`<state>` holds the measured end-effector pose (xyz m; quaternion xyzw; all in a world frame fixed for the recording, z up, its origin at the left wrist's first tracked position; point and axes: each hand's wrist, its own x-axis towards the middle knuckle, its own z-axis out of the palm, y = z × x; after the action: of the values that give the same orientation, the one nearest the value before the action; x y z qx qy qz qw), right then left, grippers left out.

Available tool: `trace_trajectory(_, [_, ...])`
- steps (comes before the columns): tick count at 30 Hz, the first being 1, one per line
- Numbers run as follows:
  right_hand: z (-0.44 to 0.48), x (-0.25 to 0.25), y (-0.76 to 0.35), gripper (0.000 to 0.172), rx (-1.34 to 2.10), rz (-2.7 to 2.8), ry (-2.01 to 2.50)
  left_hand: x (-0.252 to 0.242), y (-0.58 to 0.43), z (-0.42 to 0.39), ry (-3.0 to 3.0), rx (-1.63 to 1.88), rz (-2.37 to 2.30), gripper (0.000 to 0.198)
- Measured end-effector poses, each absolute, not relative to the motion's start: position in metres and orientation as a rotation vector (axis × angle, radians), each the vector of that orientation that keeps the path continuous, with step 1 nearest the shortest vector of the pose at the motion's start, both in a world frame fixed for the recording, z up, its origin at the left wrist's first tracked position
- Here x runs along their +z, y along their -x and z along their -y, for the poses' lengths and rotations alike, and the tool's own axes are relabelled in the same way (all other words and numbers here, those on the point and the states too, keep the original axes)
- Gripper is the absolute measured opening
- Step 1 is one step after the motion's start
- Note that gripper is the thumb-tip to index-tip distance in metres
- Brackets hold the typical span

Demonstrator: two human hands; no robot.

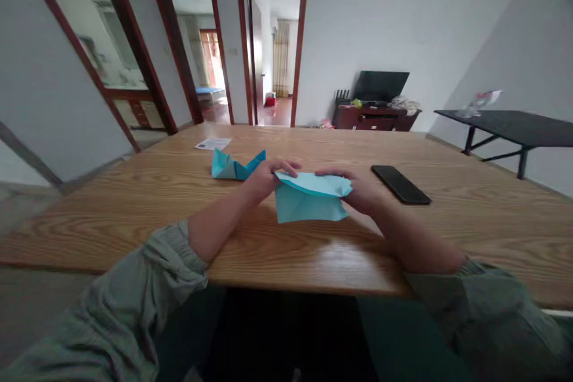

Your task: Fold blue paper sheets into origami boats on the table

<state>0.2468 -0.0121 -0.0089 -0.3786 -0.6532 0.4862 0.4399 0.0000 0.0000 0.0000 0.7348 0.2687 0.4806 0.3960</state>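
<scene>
Both the left hand (263, 180) and right hand (360, 191) pinched closed on a folded light-blue paper sheet (311, 206), a blue paper figure (237, 166) just left of it, a black smartphone (400, 184) just right (all on the wooden table (134, 233)).

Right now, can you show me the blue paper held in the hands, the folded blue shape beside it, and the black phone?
Blue paper sheet (308, 206): head view, on its lower panel.
Folded blue shape (230, 167): head view, on its middle.
Black phone (400, 184): head view, on its upper face.
</scene>
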Motion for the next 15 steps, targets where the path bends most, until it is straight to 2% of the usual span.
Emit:
trace_trajectory(4, [-0.001,-0.015,-0.258,0.031,1.126,1.832,1.095,-0.009,0.007,-0.011,-2.146,1.073,-0.821,0.023])
trace_trajectory(7, [-0.011,-0.024,-0.265,0.029,0.895,2.09,1.207,-0.013,0.009,-0.012,-2.495,0.78,-0.957,0.034])
trace_trajectory(10, [-0.015,-0.027,-0.27,0.036,0.719,2.318,1.196,-0.013,0.007,-0.007,-2.706,0.444,-0.989,0.035])
trace_trajectory(13, [-0.012,-0.016,-0.275,0.032,0.637,2.288,1.242,-0.009,0.003,0.0,-2.77,0.279,-0.977,0.033])
trace_trajectory(15, [-0.005,-0.003,-0.277,0.031,0.569,2.134,1.22,-0.008,0.002,0.004,-2.781,0.236,-0.995,0.039])
